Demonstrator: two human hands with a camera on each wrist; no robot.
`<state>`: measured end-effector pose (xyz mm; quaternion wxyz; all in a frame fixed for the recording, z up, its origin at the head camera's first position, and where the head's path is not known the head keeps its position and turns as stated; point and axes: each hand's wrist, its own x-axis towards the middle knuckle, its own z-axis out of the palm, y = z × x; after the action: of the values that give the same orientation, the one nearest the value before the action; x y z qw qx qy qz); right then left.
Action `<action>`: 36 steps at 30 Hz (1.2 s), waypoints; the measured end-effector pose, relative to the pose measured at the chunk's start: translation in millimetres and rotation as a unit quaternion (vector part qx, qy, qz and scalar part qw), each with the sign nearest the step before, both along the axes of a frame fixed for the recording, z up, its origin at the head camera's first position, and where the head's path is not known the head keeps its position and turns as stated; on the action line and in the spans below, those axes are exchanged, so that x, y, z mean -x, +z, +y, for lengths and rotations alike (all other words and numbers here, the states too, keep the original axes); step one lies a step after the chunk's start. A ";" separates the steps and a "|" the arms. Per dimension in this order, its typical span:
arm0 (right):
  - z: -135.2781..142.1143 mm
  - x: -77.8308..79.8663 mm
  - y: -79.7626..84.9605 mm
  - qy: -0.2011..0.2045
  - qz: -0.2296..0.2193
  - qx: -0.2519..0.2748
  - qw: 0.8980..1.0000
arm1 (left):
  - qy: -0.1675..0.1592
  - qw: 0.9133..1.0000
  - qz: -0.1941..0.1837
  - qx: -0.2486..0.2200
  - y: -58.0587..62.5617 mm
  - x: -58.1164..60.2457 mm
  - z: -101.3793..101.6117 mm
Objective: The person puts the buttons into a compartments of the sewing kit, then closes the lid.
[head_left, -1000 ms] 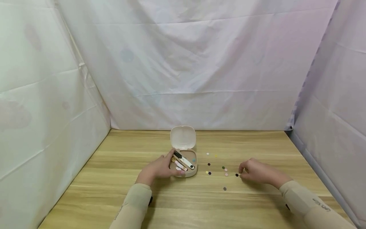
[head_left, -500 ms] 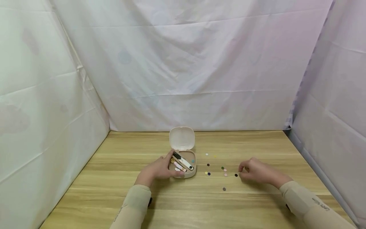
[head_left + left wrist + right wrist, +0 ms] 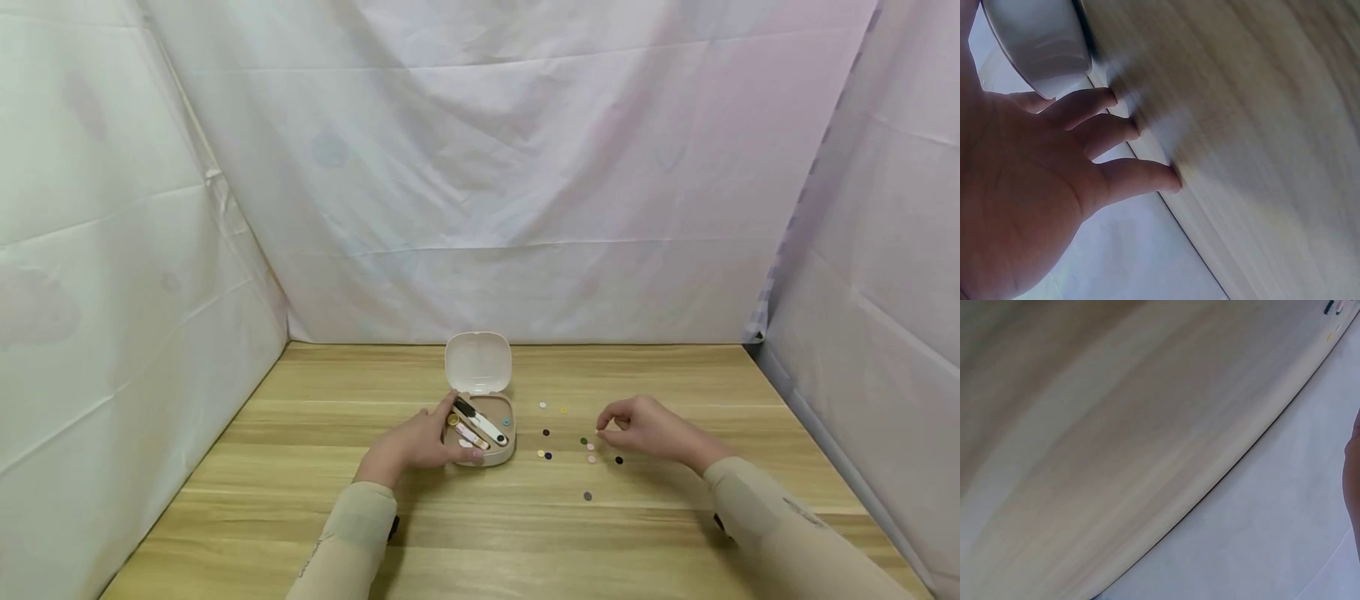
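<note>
A small white hinged case [image 3: 498,457] stands on the table with its lid [image 3: 478,362] up. My left hand [image 3: 420,440] holds its left side between thumb and forefinger; in the left wrist view the other fingers [image 3: 1141,175] touch the tabletop. Inside lie a black-and-white snipper-like tool [image 3: 483,423], a pink-and-white strip [image 3: 471,437], a gold round piece [image 3: 453,421] and a blue button [image 3: 506,422]. My right hand [image 3: 651,429] is raised over the table's right part, pinching a tiny pale button [image 3: 597,432] mostly hidden by the fingertips.
Several loose buttons lie right of the case, among them a green button [image 3: 583,441], a black button [image 3: 618,460], a grey button [image 3: 587,496] and a white button [image 3: 542,405]. Cloth walls [image 3: 480,208] border the wooden table [image 3: 337,367] at the back and sides.
My right hand has lifted and moved left with the pale button, away from the black button. The left hand stays on the case.
</note>
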<state>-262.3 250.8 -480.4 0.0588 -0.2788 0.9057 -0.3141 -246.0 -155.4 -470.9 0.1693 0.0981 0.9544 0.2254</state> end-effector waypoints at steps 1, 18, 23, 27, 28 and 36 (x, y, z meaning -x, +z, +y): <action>-3.7 1.3 1.0 0.002 -0.002 0.003 1.000 | 0.000 1.000 0.000 0.000 -0.4 0.1 -0.1; -84.9 28.7 23.5 0.043 -0.011 0.028 0.999 | 0.009 1.000 -0.002 -0.023 -1.5 -0.4 -1.8; -107.0 36.0 23.7 0.050 -0.005 0.030 0.998 | 0.009 1.000 -0.005 -0.023 -2.2 -0.4 -1.1; -120.1 44.1 20.1 0.047 0.002 0.018 0.999 | 0.008 1.000 -0.005 -0.026 -1.4 0.3 -1.6; -122.9 46.1 19.4 0.045 0.004 0.014 0.999 | 0.007 1.000 -0.005 -0.028 -1.4 0.5 -1.8; -142.6 51.8 18.4 0.065 -0.009 0.009 0.998 | 0.004 0.999 -0.007 -0.036 -3.1 1.4 -2.7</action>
<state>-314.0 108.1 -461.9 0.0843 -0.3348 0.8822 -0.3201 -247.4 -158.1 -474.0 0.1713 0.0984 0.9449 0.2611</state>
